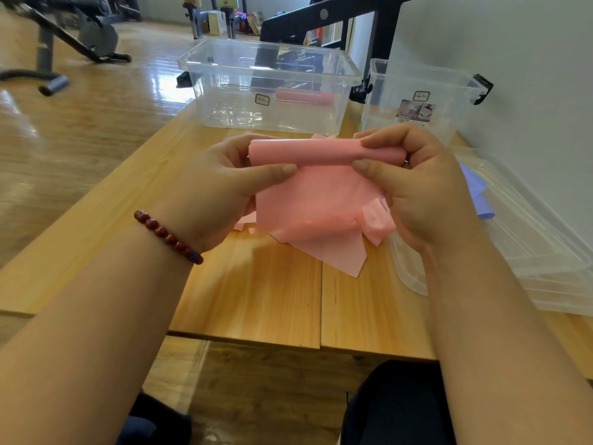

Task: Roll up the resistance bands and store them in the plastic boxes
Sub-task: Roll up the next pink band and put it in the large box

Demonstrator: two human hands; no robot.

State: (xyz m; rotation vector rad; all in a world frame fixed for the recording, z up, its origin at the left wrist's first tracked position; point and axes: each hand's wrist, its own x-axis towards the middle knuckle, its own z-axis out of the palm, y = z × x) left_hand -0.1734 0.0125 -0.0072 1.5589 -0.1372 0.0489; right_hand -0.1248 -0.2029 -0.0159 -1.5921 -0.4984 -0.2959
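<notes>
pinching a half-rolled pink band at each end, left hand, right hand, above the table

A gym or home workout room is suggested. Beyond the far left corner of the wooden counter, grey exercise equipment with angled bars and floor feet is seen on a glossy plank floor. A black metal rack frame is set behind the counter's far edge, where clear plastic boxes are placed beside a plain white wall.
</notes>
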